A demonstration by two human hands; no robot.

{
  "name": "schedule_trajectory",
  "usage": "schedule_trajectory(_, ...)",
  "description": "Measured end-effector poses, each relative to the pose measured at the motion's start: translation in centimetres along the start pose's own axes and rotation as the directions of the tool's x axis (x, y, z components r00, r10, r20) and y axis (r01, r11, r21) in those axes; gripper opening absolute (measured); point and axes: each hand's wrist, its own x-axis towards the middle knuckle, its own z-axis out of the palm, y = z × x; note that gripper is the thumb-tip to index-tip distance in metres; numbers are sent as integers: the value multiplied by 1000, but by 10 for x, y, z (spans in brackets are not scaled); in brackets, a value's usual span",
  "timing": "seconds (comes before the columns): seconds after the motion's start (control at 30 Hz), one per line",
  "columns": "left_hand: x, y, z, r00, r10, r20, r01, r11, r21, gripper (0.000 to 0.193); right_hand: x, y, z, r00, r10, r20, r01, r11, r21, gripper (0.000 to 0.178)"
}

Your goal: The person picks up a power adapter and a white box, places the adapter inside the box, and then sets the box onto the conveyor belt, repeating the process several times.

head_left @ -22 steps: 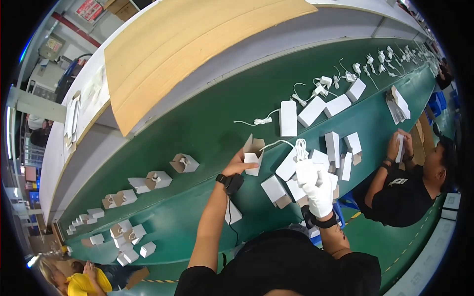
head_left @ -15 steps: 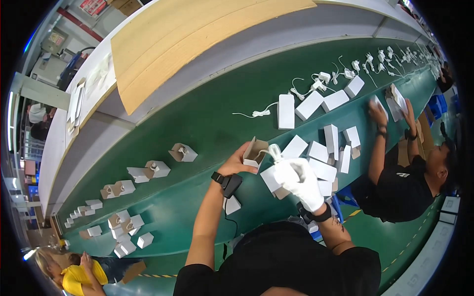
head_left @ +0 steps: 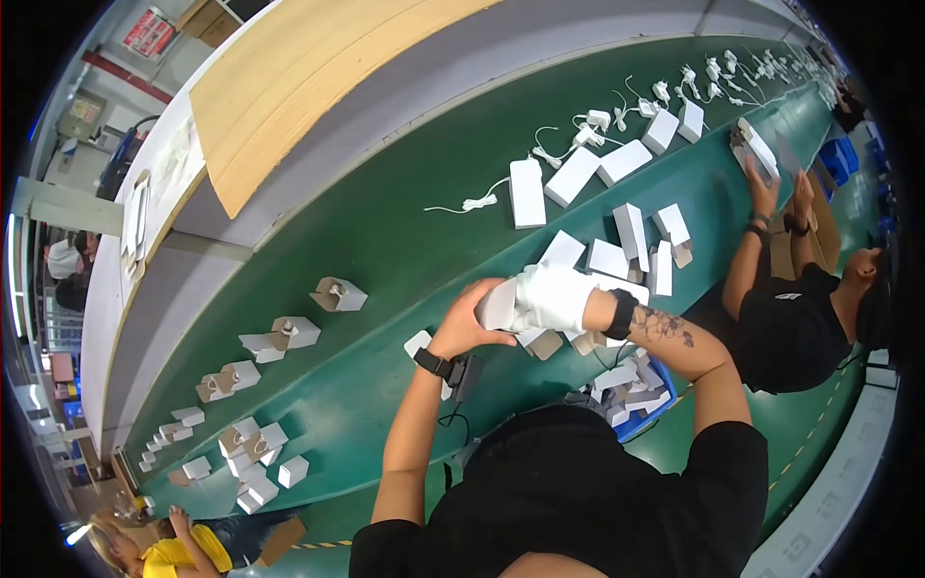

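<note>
My bare left hand (head_left: 462, 323) is wrapped round a small white carton (head_left: 496, 306), thumb below it and fingers on the far side. My right hand (head_left: 556, 297), in a white glove, presses against the carton's right side with curled fingers. Those fingertips and whatever they hold are hidden by the glove and the carton. Close to the right hand lies a loose cluster of white cartons (head_left: 563, 250), some with brown inner flaps showing. Beyond them, a row of closed white boxes (head_left: 527, 194) sits beside white plug adapters with cables (head_left: 479, 203).
Open cartons with cables inside (head_left: 338, 294) stand along the bench to the left. A blue bin (head_left: 665, 408) full of white pieces is by my right side. A co-worker (head_left: 805, 328) handles cartons at right; another person (head_left: 198, 549) is at far left.
My right hand, which held a white cable bundle, has moved left against the carton, and the bundle is now out of sight. The co-worker at right has shifted the carton pieces.
</note>
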Motion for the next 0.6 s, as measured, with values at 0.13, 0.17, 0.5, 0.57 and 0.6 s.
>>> schedule_trajectory(0.13,2,-12,11,993,-60,-105,55,997,-57,85,9,-6,16,987,-162,24,156,889,-431,15)
schedule_trajectory(0.17,6,-13,15,989,-65,-130,57,996,-68,84,10,1,19,988,-154,27,150,890,-431,15)
schedule_trajectory(0.5,31,-68,2,927,-90,-363,56,993,-103,71,61,75,52,877,-222,-427,330,923,198,12)
schedule_trajectory(0.57,32,-83,-13,860,-75,-505,27,994,-103,69,72,111,57,864,111,-491,4,974,227,14)
schedule_trajectory(0.6,33,-92,-27,819,-141,-556,-6,967,-253,70,75,137,58,787,399,-470,-380,914,140,16)
